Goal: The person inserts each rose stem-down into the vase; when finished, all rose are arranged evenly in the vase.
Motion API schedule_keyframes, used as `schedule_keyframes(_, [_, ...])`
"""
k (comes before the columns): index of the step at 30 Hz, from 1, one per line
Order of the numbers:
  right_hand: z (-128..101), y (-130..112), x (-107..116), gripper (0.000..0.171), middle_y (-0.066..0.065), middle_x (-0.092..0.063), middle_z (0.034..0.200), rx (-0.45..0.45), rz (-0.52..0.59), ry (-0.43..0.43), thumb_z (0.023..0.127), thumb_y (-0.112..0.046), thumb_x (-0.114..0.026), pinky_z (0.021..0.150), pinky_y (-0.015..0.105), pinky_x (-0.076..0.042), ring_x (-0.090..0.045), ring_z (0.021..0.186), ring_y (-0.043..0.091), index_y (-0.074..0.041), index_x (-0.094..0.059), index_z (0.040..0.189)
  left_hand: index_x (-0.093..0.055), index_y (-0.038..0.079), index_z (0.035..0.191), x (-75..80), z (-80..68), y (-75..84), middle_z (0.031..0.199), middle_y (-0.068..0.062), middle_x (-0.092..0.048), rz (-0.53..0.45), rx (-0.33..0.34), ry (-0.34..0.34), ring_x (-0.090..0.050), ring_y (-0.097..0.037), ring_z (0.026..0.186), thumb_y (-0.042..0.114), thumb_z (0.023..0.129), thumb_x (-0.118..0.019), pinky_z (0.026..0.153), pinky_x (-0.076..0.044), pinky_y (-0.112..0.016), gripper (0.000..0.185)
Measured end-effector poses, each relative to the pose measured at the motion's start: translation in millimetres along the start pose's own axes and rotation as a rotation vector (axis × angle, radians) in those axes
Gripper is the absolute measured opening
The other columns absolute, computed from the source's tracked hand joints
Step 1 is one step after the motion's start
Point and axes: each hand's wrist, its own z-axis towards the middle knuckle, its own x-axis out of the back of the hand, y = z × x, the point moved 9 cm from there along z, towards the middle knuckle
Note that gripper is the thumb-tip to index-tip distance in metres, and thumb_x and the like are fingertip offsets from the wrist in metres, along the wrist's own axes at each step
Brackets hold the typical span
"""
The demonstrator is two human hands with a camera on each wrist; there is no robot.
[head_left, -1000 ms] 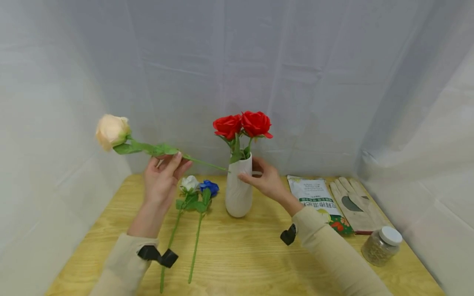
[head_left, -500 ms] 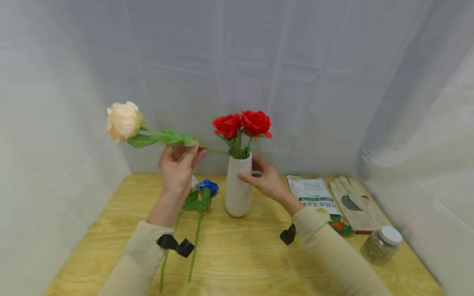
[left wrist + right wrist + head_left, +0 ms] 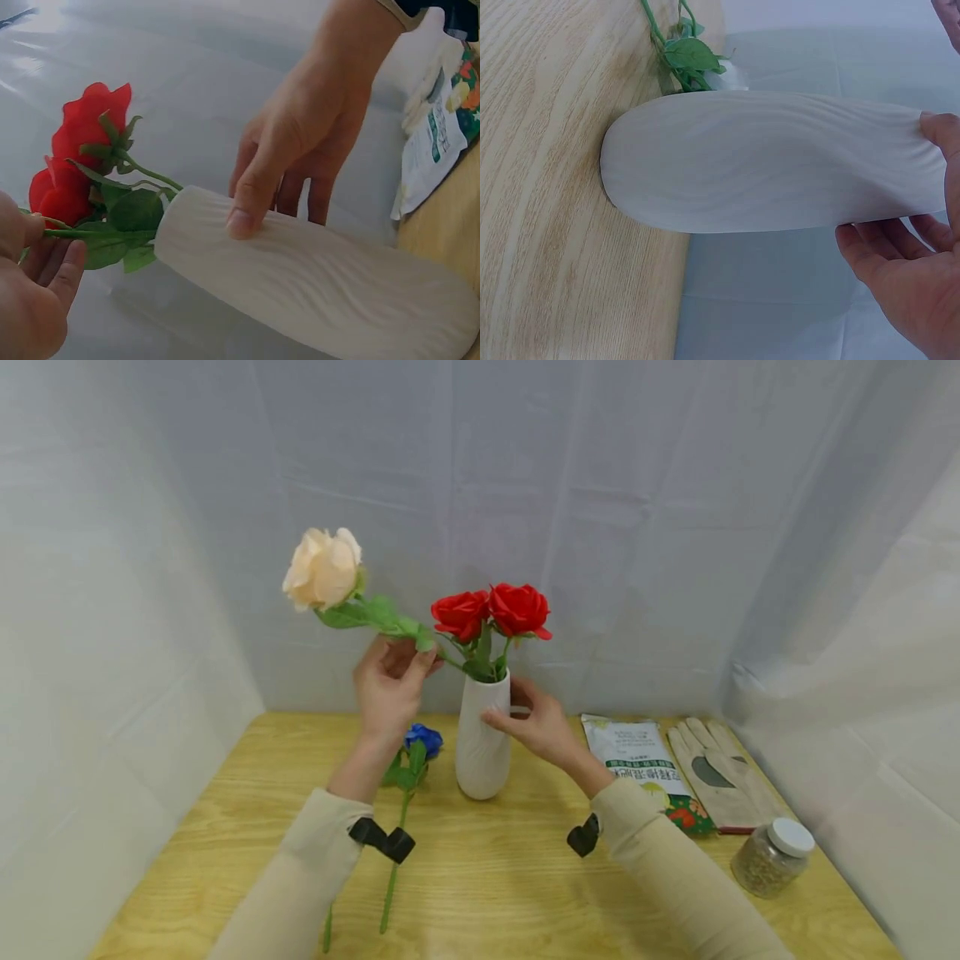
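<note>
My left hand pinches the green stem of a cream rose, whose bloom leans up to the left. The lower end of that stem runs to the mouth of a white ribbed vase, in among the leaves there. Two red roses stand in the vase. On its right side, my right hand holds the upper part, thumb on the front. The vase stands upright on the table; its base shows in the right wrist view.
A blue rose lies on the wooden table left of the vase. Beside it a white rose is mostly hidden by my left arm in the head view. To the right are a fertilizer bag, work gloves and a lidded jar.
My left hand has moved right and up with the cream rose, bringing the stem's end from in front of the vase to its mouth. The right hand keeps its hold on the vase.
</note>
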Motion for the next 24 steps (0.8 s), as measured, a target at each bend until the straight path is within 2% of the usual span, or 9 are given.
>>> schedule_keyframes(4, [0.4,-0.6,-0.2,0.067,0.016,-0.066,0.14,0.008,-0.001,0.002,0.095,-0.025,-0.081,0.106,0.048,-0.057,-0.064,0.129,0.032,-0.007,-0.051,0.152,-0.065,-0.015,0.106,-8.9,0.6,-3.4,0.095,-0.014,-0.077,0.126,-0.026,-0.017,-0.075,-0.004,0.082,-0.011,0.091,-0.074,0.077,-0.065,-0.025,0.018])
schedule_keyframes(7, [0.6,-1.0,-0.4,0.066,0.016,-0.066,0.139,0.011,-0.002,0.005,0.095,-0.025,-0.081,0.106,0.047,-0.058,-0.065,0.129,0.031,-0.007,-0.052,0.152,-0.066,-0.016,0.1,-13.5,-0.6,-6.8,0.094,-0.03,-0.074,0.21,-0.035,-0.023,-0.072,0.002,0.078,-0.01,0.09,-0.074,0.074,-0.062,-0.019,0.014])
schedule_keyframes(9, [0.4,-1.1,-0.6,0.065,0.015,-0.066,0.139,0.011,0.0,0.005,0.096,-0.026,-0.08,0.106,0.048,-0.058,-0.065,0.128,0.031,-0.008,-0.052,0.152,-0.067,-0.015,0.097,-15.3,-1.6,-9.3,0.093,-0.035,-0.072,0.256,-0.037,-0.024,-0.069,0.006,0.075,-0.009,0.09,-0.075,0.072,-0.06,-0.015,0.012])
schedule_keyframes(13, [-0.4,-1.4,-1.2,0.065,0.016,-0.066,0.139,0.014,0.009,0.002,0.096,-0.025,-0.08,0.106,0.048,-0.058,-0.065,0.128,0.032,-0.008,-0.052,0.152,-0.07,-0.014,0.096,-17.4,-1.6,-12.9,0.091,-0.034,-0.073,0.309,-0.053,-0.028,-0.068,0.005,0.075,-0.006,0.092,-0.076,0.072,-0.058,-0.012,0.011])
schedule_keyframes(19, [-0.8,-0.4,-0.7,0.066,0.014,-0.066,0.14,0.02,0.003,0.003,0.095,-0.025,-0.081,0.106,0.047,-0.058,-0.065,0.128,0.03,-0.009,-0.052,0.152,-0.073,-0.009,0.096,-21.9,1.4,-13.1,0.091,-0.03,-0.075,0.357,-0.092,-0.034,-0.075,-0.019,0.08,-0.003,0.093,-0.074,0.075,-0.058,-0.013,0.007])
schedule_keyframes(21, [-0.5,-0.2,-0.7,0.067,0.014,-0.066,0.14,0.021,0.0,0.004,0.095,-0.026,-0.081,0.105,0.047,-0.058,-0.065,0.128,0.03,-0.01,-0.052,0.152,-0.073,-0.007,0.096,-23.7,2.4,-13.7,0.09,-0.029,-0.075,0.361,-0.084,-0.034,-0.074,-0.018,0.079,-0.003,0.093,-0.072,0.074,-0.057,-0.013,0.005])
schedule_keyframes(24, [-0.1,-0.9,-0.7,0.067,0.014,-0.067,0.139,0.022,0.004,0.007,0.094,-0.027,-0.082,0.105,0.047,-0.058,-0.065,0.128,0.03,-0.01,-0.052,0.152,-0.073,-0.005,0.096,-25.6,3.7,-15.7,0.09,-0.027,-0.076,0.381,-0.069,-0.032,-0.07,-0.009,0.077,-0.002,0.094,-0.072,0.073,-0.055,-0.013,0.004])
